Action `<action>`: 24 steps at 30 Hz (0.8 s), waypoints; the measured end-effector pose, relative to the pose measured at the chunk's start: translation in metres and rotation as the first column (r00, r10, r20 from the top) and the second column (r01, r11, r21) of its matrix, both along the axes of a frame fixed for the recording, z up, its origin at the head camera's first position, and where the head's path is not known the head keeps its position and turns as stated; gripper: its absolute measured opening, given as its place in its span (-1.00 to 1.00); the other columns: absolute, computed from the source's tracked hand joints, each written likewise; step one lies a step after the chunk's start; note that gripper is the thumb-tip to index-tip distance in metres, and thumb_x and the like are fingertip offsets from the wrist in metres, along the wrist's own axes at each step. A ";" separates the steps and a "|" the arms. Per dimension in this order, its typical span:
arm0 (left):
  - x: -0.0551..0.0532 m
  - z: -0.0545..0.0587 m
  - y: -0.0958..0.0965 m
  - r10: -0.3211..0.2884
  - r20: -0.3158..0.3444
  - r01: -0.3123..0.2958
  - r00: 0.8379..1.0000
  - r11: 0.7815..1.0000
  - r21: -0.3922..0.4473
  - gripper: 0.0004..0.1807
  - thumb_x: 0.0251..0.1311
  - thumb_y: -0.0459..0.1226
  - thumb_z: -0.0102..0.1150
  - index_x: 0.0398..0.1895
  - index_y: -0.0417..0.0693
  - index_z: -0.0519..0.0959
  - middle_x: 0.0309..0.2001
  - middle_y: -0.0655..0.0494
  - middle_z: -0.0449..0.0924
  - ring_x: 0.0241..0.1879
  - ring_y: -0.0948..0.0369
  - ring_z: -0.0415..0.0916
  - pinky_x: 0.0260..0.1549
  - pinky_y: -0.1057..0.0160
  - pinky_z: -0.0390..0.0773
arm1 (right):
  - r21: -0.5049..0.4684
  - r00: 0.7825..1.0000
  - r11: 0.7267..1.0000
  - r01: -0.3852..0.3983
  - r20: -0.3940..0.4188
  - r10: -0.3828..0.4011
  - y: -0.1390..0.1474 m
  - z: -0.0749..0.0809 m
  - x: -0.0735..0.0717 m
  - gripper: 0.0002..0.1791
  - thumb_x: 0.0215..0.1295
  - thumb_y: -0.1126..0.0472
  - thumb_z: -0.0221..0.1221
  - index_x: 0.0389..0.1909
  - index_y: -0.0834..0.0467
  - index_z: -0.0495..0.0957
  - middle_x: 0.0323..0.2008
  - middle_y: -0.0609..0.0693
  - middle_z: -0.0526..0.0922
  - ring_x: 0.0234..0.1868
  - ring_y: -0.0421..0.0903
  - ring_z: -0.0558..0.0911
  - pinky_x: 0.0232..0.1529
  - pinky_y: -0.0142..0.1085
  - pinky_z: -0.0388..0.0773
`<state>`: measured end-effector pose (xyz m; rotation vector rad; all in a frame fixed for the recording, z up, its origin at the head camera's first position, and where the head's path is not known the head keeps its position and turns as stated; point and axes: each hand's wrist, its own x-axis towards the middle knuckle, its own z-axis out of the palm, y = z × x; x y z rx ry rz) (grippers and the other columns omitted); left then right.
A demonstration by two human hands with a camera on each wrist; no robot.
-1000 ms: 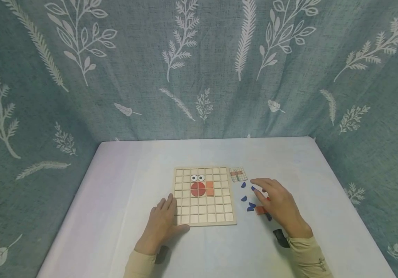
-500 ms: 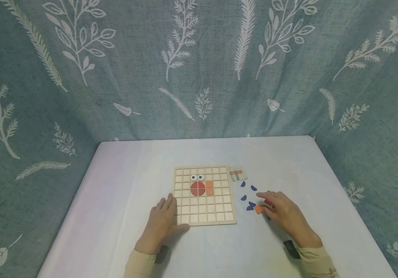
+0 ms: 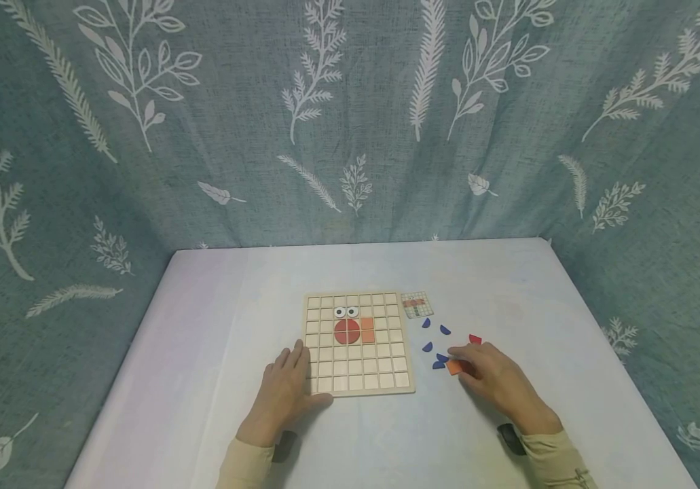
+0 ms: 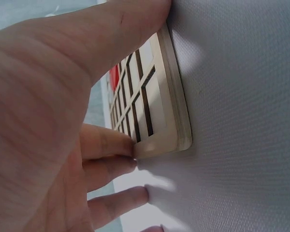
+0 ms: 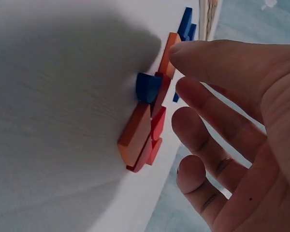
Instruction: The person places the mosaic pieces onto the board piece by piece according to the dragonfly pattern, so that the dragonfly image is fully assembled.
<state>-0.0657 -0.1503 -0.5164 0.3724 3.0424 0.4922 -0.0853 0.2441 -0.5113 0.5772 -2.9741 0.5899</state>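
My left hand (image 3: 285, 397) rests at the lower left corner of a wooden grid board (image 3: 341, 367), thumb along its near edge and fingers at its left side. On the board lie a red disc (image 3: 347, 332) of quarter pieces, two eye tiles (image 3: 352, 312) and orange squares (image 3: 368, 336). My right hand (image 3: 499, 384) hovers low over loose pieces right of the board, thumb and forefinger beside an orange square tile (image 3: 453, 367). In the right wrist view its thumb overlaps the orange tile (image 5: 167, 59); the fingers are loosely bent, and contact is unclear.
Several blue half-round pieces (image 3: 427, 347) lie between board and right hand. A red piece (image 3: 475, 339) shows beyond that hand. Under it, more red pieces (image 5: 158, 123) and a thick orange block (image 5: 136, 135) cluster. A small pattern card (image 3: 417, 305) touches the board's upper right.
My right hand has let go of a blue half-round piece, which now lies on the table, and has moved down to the orange tile. The left hand has stayed put.
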 end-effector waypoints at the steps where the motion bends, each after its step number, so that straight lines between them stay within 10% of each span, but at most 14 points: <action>1: 0.000 0.000 0.000 0.001 0.003 -0.001 1.000 1.000 0.003 0.16 -0.04 0.20 0.50 0.42 -0.44 0.28 0.44 -0.39 0.25 0.35 -0.36 0.27 0.22 -0.35 0.38 | 0.004 1.000 1.000 -0.004 0.007 0.004 -0.001 -0.001 0.000 -0.49 0.05 0.29 0.53 0.09 0.10 0.69 -0.02 -0.04 0.74 -0.03 -0.06 0.64 0.10 -0.05 0.65; 24: 0.002 -0.002 -0.008 -0.011 0.006 0.011 1.000 0.999 0.036 0.13 0.04 0.25 0.41 0.45 -0.38 0.28 0.48 -0.32 0.22 0.41 -0.33 0.20 0.25 -0.33 0.34 | 0.016 0.991 1.000 -0.010 -0.136 0.012 0.000 -0.007 -0.002 -0.56 0.03 0.24 0.55 -0.02 0.12 0.72 -0.10 0.02 0.74 -0.07 0.00 0.71 0.00 -0.02 0.69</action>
